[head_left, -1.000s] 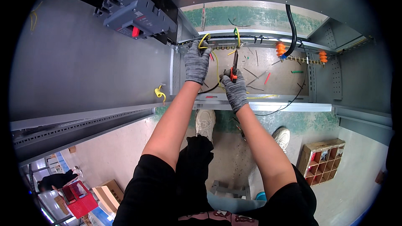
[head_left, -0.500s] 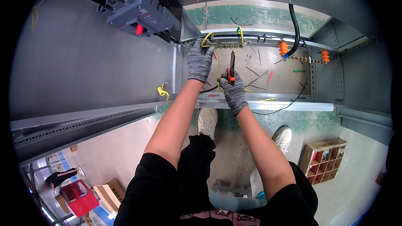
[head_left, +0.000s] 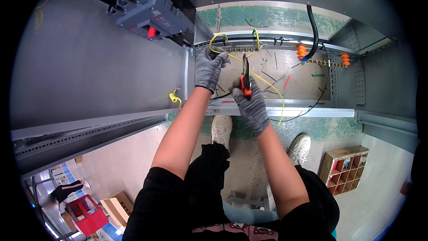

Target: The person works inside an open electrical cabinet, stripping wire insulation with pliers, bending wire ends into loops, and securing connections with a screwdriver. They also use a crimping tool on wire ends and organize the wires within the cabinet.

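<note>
The left hand [head_left: 209, 68], in a grey knitted glove, is at the left end of a brass terminal bar with a row of screws [head_left: 243, 50]. Its fingers are drawn together and pinch 1 thin, flexible yellow-green wire [head_left: 268, 82] near the fingertips; the exact thumb contact cannot be told. The wire forms 1 loop above the fingertips, then leaves them toward the right, curves across the opening of the grey sheet-metal frame [head_left: 307, 114] and ends with its free tip in front of the front rail.

The right hand [head_left: 251, 103], in a matching glove, has its fingers wrapped around the red-orange handles of 1 pair of dark-jawed hand pliers [head_left: 246, 80]. The jaws point away from the person, below the terminal bar. The wire crosses the pliers in the view; whether the 2 touch cannot be told.

To the right, 2 ribbed orange insulators [head_left: 301, 52] support a second brass bar [head_left: 323, 63], near 1 thick black cable [head_left: 311, 29]. To the left is 1 grey box-shaped circuit breaker with a red lever [head_left: 154, 20]. Short wire offcuts, including 1 red piece [head_left: 287, 81], lie beneath the opening.
</note>
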The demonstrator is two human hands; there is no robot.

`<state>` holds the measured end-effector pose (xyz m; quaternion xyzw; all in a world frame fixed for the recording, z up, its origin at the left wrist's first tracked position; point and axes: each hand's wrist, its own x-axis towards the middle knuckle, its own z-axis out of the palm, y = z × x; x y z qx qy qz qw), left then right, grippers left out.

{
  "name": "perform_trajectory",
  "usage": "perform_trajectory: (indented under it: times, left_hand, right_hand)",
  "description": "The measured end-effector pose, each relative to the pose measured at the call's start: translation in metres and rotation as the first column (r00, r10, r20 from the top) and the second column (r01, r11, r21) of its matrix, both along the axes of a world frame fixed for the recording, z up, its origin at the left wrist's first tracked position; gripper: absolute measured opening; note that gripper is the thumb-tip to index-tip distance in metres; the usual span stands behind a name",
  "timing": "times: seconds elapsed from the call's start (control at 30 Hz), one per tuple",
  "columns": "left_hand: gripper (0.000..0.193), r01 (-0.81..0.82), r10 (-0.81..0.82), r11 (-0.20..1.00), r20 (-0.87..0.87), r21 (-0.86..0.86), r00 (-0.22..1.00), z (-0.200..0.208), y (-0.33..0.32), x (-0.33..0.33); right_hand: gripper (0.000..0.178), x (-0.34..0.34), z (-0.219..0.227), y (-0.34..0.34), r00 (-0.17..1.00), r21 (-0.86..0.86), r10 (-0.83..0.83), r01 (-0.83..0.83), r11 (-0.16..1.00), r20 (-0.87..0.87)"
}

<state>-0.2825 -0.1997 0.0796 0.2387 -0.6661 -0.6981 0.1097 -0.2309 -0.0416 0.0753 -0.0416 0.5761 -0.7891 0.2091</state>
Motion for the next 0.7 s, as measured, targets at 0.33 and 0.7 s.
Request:
perform_trajectory:
  times: [0.33,0.7]
  left_hand:
    - [0.017,-0.019,0.006,0.921,0.034,0.389,0.999,0.014,0.029,0.02]
    - [0.017,0.015,-0.052,0.909,0.079,0.417,0.996,0.012,0.033,0.027]
  right_hand:
    - [0.023,0.004,-0.041,-0.017,0.97,0.205,-0.076,0.028,0.978,0.23]
    - [0.04,-0.026,0.0,-0.014,0.974,0.674,0.04,0.124,0.728,-0.222]
